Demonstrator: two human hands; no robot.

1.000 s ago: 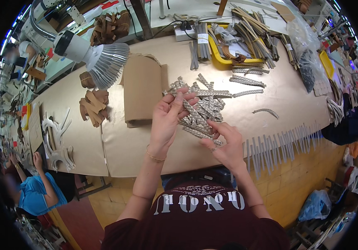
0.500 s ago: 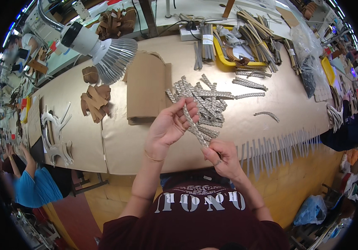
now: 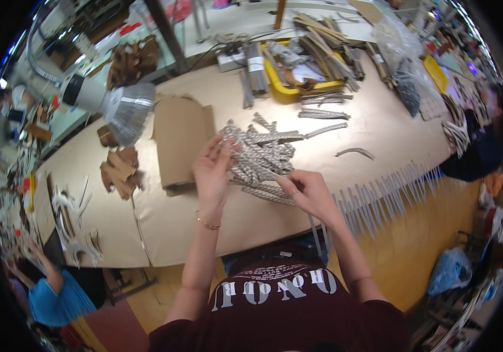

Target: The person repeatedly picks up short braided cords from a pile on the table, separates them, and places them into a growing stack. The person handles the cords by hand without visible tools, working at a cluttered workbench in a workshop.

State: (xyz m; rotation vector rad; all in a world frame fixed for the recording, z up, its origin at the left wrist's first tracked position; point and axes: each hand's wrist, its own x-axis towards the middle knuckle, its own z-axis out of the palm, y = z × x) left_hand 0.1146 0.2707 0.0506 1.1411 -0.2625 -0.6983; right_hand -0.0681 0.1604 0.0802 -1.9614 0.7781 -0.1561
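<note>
A braided grey-beige strap (image 3: 261, 169) stretches between my hands, low over the table. At its upper left end, my left hand (image 3: 211, 170) pinches it between thumb and fingers. My right hand (image 3: 309, 192) grips the lower right end, fingers curled. Just beyond lies a heap of similar braided straps (image 3: 278, 151), overlapping at many angles, and my left fingertips partly cover its left side. To the right of the heap, a single curved braided strap (image 3: 355, 152) rests apart from the others.
A brown paper roll (image 3: 179, 146) stands left of the heap, near a lamp (image 3: 127, 111) and brown leather pieces (image 3: 121, 171). Behind are a yellow tray (image 3: 286, 92) and bundled strips (image 3: 256, 70). Thin grey strips (image 3: 374, 202) hang over the front edge at right.
My head view has shifted and tilted, so the table appears moved left. The hands are farther apart, the strap between them lies flatter, and my left fingers have lifted over the heap's left side.
</note>
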